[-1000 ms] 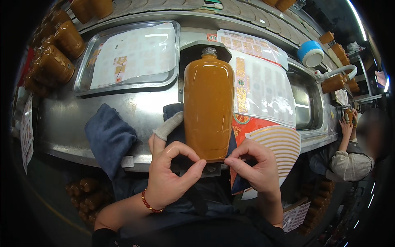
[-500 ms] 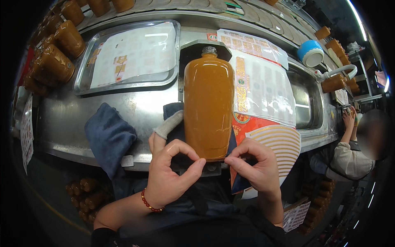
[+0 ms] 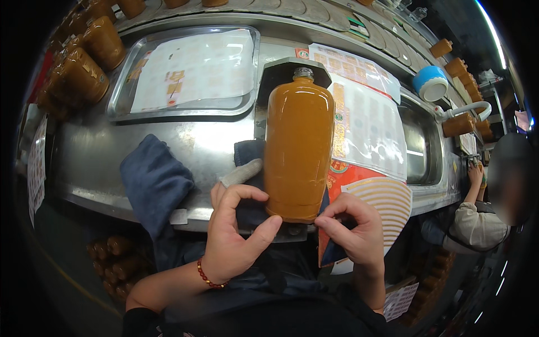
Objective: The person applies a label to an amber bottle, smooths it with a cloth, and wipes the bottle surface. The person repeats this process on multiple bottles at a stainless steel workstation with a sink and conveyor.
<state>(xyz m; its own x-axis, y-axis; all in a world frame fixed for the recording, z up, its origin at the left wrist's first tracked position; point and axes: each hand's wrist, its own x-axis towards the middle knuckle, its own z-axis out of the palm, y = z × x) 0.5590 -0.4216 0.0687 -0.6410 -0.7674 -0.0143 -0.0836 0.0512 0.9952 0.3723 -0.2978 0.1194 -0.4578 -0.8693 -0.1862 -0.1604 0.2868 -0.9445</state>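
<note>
A large caramel-brown bottle (image 3: 298,151) with a clear threaded glass neck lies in front of me, its neck pointing away and its base toward me. Dark blue cloth and a dark angular plate (image 3: 281,72) show around it. My left hand (image 3: 238,227) is open at the base's left corner, thumb and index finger apart, thumb tip close to the bottle's lower edge. A grey cover sits on one of its fingers. At the right corner, my right hand (image 3: 353,230) pinches thumb and index together; whatever is between them is too small to make out.
Left of the bottle are a metal tray (image 3: 115,104) with printed sheets (image 3: 196,67) and a blue cloth (image 3: 154,171). Rightward lie label sheets (image 3: 370,129), a sink (image 3: 418,135) with a tap and a blue-white roll (image 3: 430,83). Similar bottles (image 3: 81,76) crowd the far left. A person (image 3: 471,222) works at right.
The left index finger has lifted from the thumb, opening that pinch. The right hand still pinches at the base corner. The whole view has shifted slightly.
</note>
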